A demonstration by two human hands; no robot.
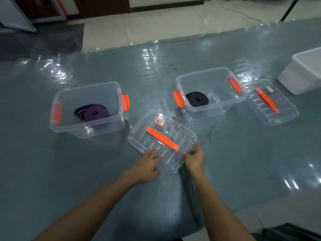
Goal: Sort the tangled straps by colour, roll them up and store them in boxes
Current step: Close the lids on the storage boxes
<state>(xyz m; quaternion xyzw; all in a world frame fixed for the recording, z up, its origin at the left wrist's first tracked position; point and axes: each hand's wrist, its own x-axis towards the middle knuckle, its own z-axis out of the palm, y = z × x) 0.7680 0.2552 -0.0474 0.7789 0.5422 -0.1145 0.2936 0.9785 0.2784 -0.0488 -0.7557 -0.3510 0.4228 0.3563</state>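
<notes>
Grey table [52, 171]: boxes [86, 126], lids [142, 136], white tub [298, 80]

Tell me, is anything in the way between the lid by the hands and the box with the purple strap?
Nothing visible is. The labelled lid lies just right of the open box, with only table between them. The rolled purple strap sits low inside, below the rim.

surface: grey-blue tabletop under glossy clear film [43, 171], glare seen at 11 and 3 o'clock | floor: pale cream glossy tiles [156, 26] at 12 o'clock | wall: dark brown skirting board [166, 6] at 12 o'clock | thin white cable [243, 14] laid on tiles at 1 o'clock
</notes>
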